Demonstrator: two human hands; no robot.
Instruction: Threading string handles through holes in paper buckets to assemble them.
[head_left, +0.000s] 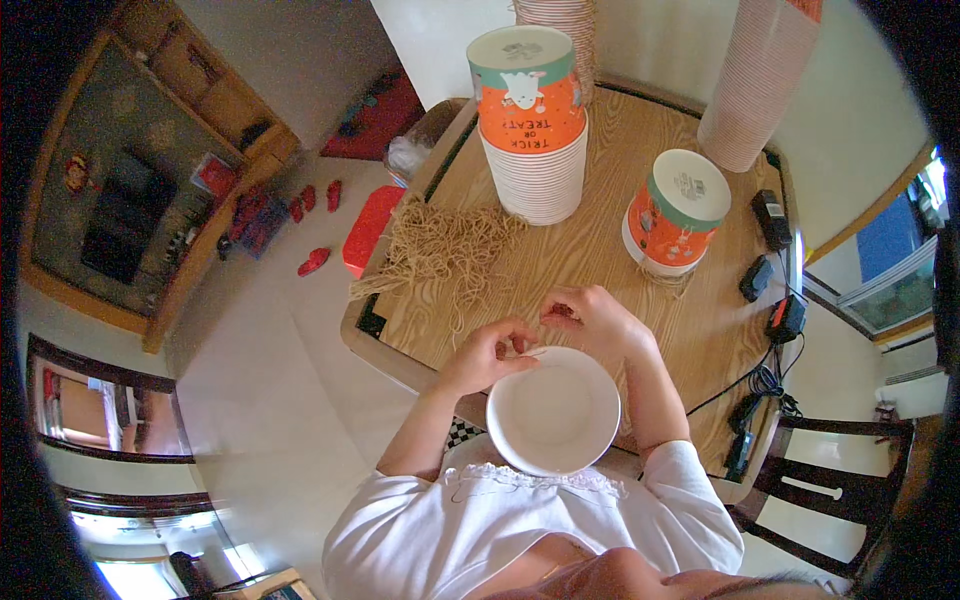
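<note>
A white paper bucket point(553, 410) rests against my lap at the table's near edge, its round mouth facing up. At its far rim is my left hand point(492, 354), thumb and fingers pinched on what looks like a thin strand of twine. Just beyond the rim, my right hand point(592, 316) has its fingers curled together; whatever they hold is too small to make out. Left of both hands lies a loose pile of tan twine strings point(440, 245), with one strand trailing toward my left hand.
A tall stack of upside-down orange-and-white paper buckets point(535, 180) stands behind the twine. A shorter bucket stack point(677, 215) is to its right, and a leaning tall stack point(765, 85) stands behind. Black adapters and cables point(765, 380) line the right edge. A red stool point(372, 228) stands left.
</note>
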